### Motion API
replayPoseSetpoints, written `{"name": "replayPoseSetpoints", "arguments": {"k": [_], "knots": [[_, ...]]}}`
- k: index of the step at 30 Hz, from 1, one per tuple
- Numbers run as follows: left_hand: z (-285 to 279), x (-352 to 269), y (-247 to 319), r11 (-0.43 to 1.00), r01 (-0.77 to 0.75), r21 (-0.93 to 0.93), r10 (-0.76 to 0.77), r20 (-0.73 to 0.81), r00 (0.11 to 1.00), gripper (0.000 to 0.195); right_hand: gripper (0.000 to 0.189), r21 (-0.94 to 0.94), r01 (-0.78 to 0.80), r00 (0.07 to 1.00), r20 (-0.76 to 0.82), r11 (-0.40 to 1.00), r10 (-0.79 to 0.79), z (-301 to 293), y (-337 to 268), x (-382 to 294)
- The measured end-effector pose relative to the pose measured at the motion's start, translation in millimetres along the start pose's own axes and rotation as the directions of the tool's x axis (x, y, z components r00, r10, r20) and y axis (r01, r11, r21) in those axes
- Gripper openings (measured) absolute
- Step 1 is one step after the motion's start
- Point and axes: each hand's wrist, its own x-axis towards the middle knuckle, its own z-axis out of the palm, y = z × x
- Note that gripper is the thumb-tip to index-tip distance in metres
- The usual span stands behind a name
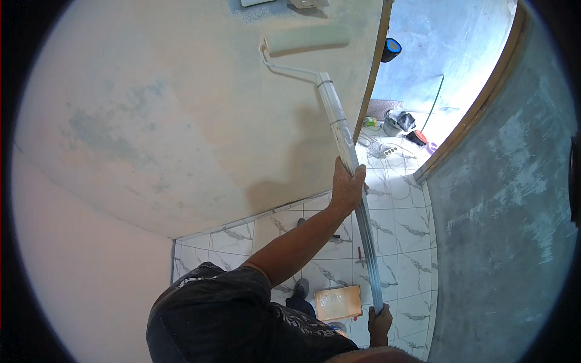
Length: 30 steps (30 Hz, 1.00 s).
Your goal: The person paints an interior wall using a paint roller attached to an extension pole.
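Observation:
A paint roller sleeve lies against the pale wall, close below a wall fitting at the top of the view. Its bent wire frame runs into a long metal channel pole, bound with wire near the upper end. My left hand grips the pole around its middle, arm stretched out. Lower down, my right hand is closed around the pole's bottom end. On the tiled floor by my feet sits a paint tray with cream-coloured paint in it.
A grey, patchy wall rises at the right. Through the doorway are a bucket with a black bag, a power strip and cables on the floor. A red-handled tool lies on marbled tiles. A black cylindrical object hangs near the door frame.

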Motion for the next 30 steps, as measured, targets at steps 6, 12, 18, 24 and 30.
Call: {"name": "replayPoseSetpoints", "arguments": {"k": [6,12,18,24,30], "knots": [[-7,-33,-35,0.997,0.080,-0.014,-0.080,-0.001,0.997,0.034,0.032,-0.025,0.003,0.999,-0.042,1.000,-0.005,-1,28,-29],[-54,-89,-62,0.995,0.095,0.041,-0.092,-0.071,0.993,0.031,0.034,-0.039,0.009,0.999,0.041,0.999,-0.008,7,47,-89],[-114,-121,-93,0.943,0.312,-0.117,-0.325,-0.110,0.939,0.028,0.031,-0.069,-0.053,0.974,0.217,0.996,0.067,33,41,-131],[-148,-121,-108,0.940,0.324,-0.103,-0.336,-0.129,0.933,0.027,0.030,-0.029,-0.021,0.965,0.262,0.999,0.028,62,28,-142],[-151,-106,-98,0.958,0.276,-0.077,-0.282,-0.091,0.955,0.028,0.032,-0.007,-0.095,0.964,0.250,0.995,0.093,84,6,-136]]}}
